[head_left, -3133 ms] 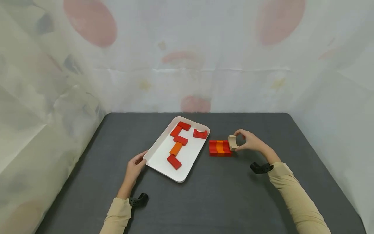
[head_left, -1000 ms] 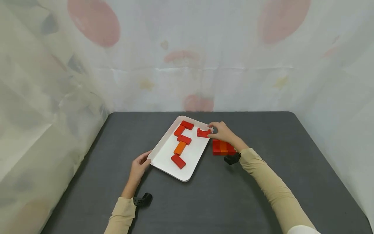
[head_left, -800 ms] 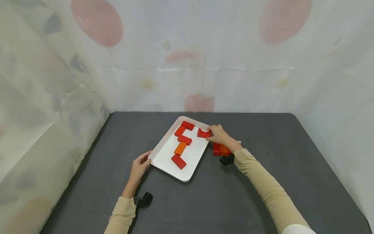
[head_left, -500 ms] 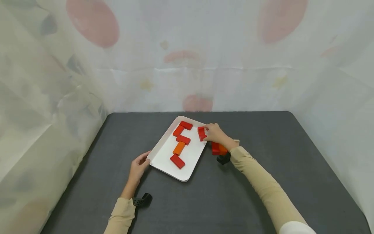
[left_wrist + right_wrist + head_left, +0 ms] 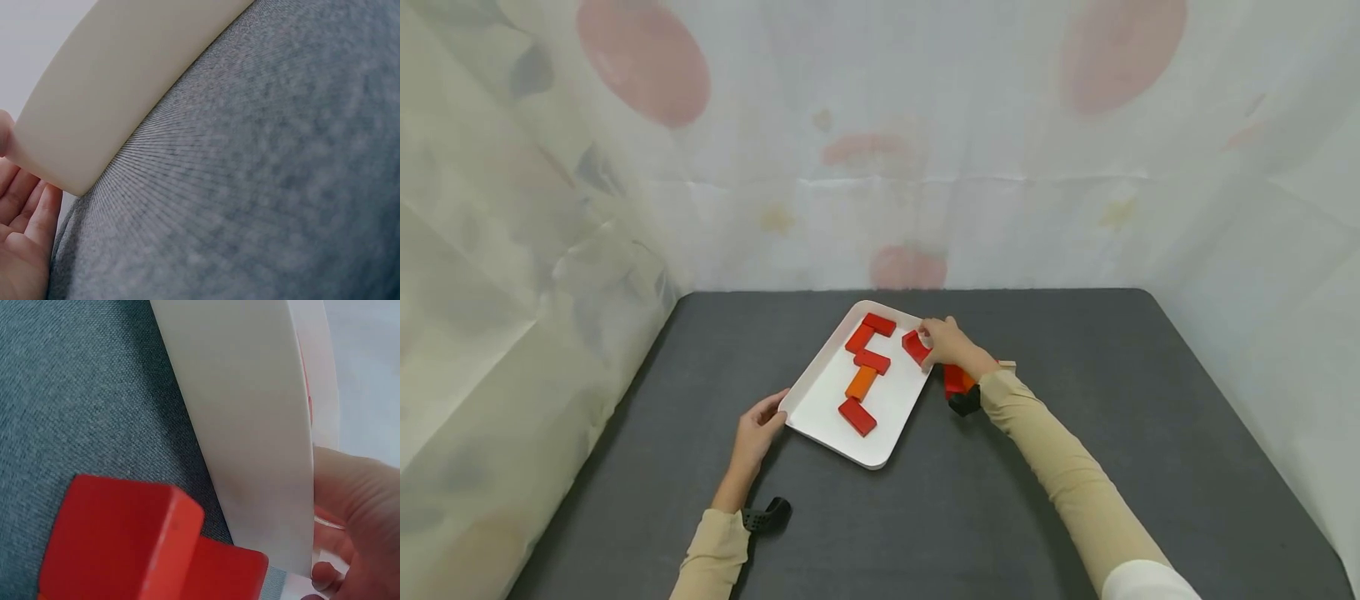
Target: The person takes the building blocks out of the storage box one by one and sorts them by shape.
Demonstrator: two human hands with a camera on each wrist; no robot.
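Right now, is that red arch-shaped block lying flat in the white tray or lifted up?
Lifted and tilted. The right hand pinches the red arch block over the white tray's far right corner, one end raised.

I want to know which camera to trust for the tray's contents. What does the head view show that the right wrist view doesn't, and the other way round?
Only the head view shows the inside of the white tray, with the loose red and orange blocks lying in it, the right hand gripping the notched red block, and the left hand holding the tray's near corner. Only the right wrist view shows the tray's outer wall from table level, close up. Both show the tray, the red blocks beside it, the dark table and the right hand.
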